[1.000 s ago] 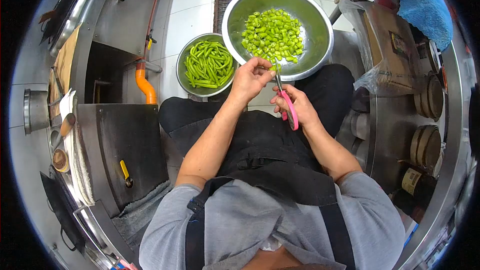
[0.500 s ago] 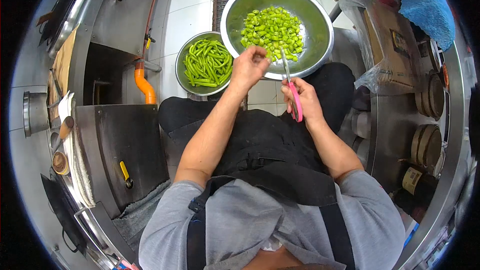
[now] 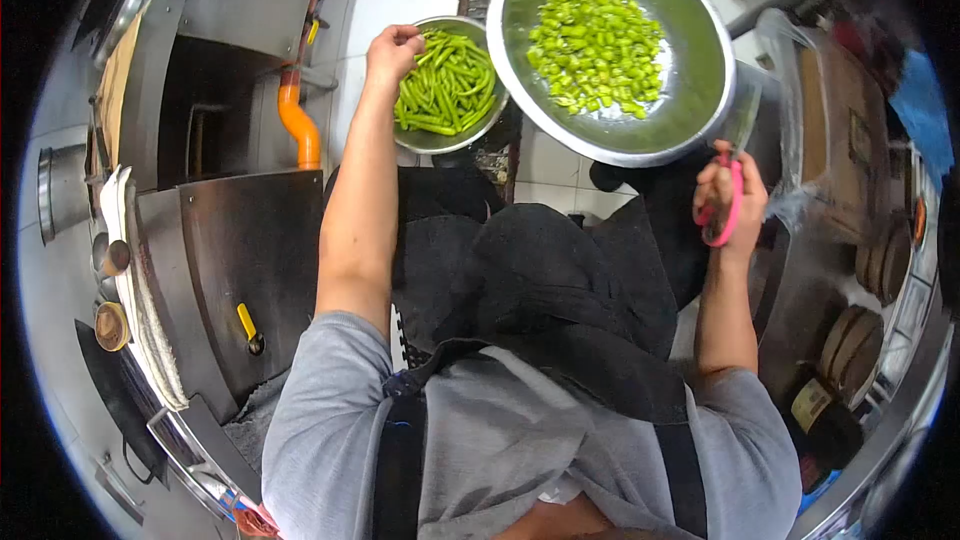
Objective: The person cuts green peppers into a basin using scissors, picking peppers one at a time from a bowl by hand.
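Note:
My left hand (image 3: 393,55) is at the left rim of the small metal bowl (image 3: 447,147), with its fingers curled; whether anything is between them is hidden. Long green peppers (image 3: 447,85) fill that bowl. Beside it on the right, the large metal bowl (image 3: 705,15) holds many cut green pieces (image 3: 597,50). My right hand (image 3: 733,200) grips the pink-handled scissors (image 3: 736,202) just off the large bowl's lower right edge, blades pointing up and away from me.
An orange pipe (image 3: 298,125) and a metal cabinet (image 3: 250,270) with a yellow valve handle stand on the left. On the right are a plastic-wrapped box (image 3: 850,130), a blue cloth (image 3: 922,115) and a dark bottle (image 3: 828,420).
My left hand has moved left to the small bowl, away from the large one. My right hand has swung right with the scissors. The view has shifted, and both bowls appear higher and further right.

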The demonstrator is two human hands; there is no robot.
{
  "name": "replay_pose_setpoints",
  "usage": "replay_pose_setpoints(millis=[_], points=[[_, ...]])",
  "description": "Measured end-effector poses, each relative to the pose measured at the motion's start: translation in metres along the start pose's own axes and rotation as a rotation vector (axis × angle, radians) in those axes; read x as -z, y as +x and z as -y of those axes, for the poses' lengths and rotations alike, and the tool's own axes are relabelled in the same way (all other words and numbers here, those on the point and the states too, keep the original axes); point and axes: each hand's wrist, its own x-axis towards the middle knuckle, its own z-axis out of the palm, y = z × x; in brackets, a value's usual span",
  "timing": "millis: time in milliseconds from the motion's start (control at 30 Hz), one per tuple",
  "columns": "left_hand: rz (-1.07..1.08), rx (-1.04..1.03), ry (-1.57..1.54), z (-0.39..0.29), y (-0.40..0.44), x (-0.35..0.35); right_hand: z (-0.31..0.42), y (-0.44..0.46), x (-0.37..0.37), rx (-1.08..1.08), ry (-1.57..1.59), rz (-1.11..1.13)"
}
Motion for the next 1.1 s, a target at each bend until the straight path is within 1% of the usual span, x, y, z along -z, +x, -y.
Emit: replay_pose_setpoints(millis=[33, 67, 100, 133, 167, 200, 233, 300, 367, 400, 467, 500, 567, 633, 667, 733, 800, 833, 900, 933, 1000, 1033, 1100], points=[[0.050, 0.071, 0.081, 0.027, 0.011, 0.001, -0.004, 0.002, -0.001, 0.026, 0.050, -0.019], [0.075, 0.183, 0.092, 0.040, 0.011, -0.003, -0.007, 0.003, -0.003, 0.041, 0.026, -0.021], [0.124, 0.288, 0.169, 0.065, 0.020, -0.008, -0.008, 0.005, -0.008, 0.027, 0.023, -0.010], [0.162, 0.408, 0.218, 0.099, 0.033, -0.018, -0.008, 0.006, -0.012, 0.041, 0.009, -0.027], [0.188, 0.467, 0.288, 0.134, 0.039, -0.031, -0.009, 0.008, -0.017, 0.056, -0.006, -0.045], [0.367, 0.493, 0.630, 0.163, 0.051, -0.042, -0.013, 0.012, -0.017, 0.023, -0.002, -0.067], [0.364, 0.558, 0.601, 0.189, 0.044, -0.056, -0.009, 0.012, -0.021, -0.023, -0.029, -0.088], [0.352, 0.688, 0.546, 0.239, 0.030, -0.084, -0.019, 0.015, -0.018, 0.022, -0.030, -0.069], [0.645, 0.509, 0.810, 0.242, 0.029, -0.102, -0.019, 0.019, -0.019, 0.004, -0.108, -0.084], [0.656, 0.515, 0.801, 0.242, 0.024, -0.113, -0.019, 0.021, -0.020, -0.004, -0.128, -0.088], [0.205, 0.510, 0.720, 0.241, 0.016, -0.133, -0.019, 0.026, -0.022, -0.016, -0.161, -0.092], [0.215, 0.517, 0.713, 0.244, 0.019, -0.139, -0.019, 0.028, -0.024, -0.017, -0.226, -0.119], [0.244, 0.684, 0.686, 0.250, 0.024, -0.151, -0.019, 0.031, -0.026, -0.023, -0.301, -0.141], [0.220, 0.699, 0.681, 0.258, 0.025, -0.157, -0.019, 0.034, -0.028, -0.038, -0.290, -0.169], [0.208, 0.722, 0.657, 0.262, 0.026, -0.156, -0.018, 0.033, -0.031, -0.065, -0.318, -0.218], [0.195, 0.748, 0.631, 0.265, 0.024, -0.156, -0.021, 0.033, -0.028, -0.070, -0.337, -0.220], [0.098, 0.777, 0.567, 0.265, 0.024, -0.152, -0.023, 0.034, -0.027, -0.047, -0.342, -0.219], [0.088, 0.773, 0.561, 0.265, 0.024, -0.149, -0.023, 0.035, -0.027, -0.037, -0.338, -0.214], [0.088, 0.675, 0.585, 0.258, 0.022, -0.143, -0.017, 0.035, -0.028, -0.072, -0.294, -0.172], [0.078, 0.672, 0.578, 0.251, 0.021, -0.140, -0.016, 0.034, -0.027, -0.061, -0.291, -0.166], [-0.016, 0.532, 0.617, 0.234, 0.018, -0.131, -0.020, 0.033, -0.025, -0.019, -0.261, -0.134], [-0.037, 0.523, 0.616, 0.225, 0.018, -0.124, -0.020, 0.033, -0.024, -0.003, -0.247, -0.127], [-0.180, 0.683, 0.090, 0.205, 0.018, -0.110, -0.019, 0.030, -0.023, 0.001, -0.213, -0.101]])
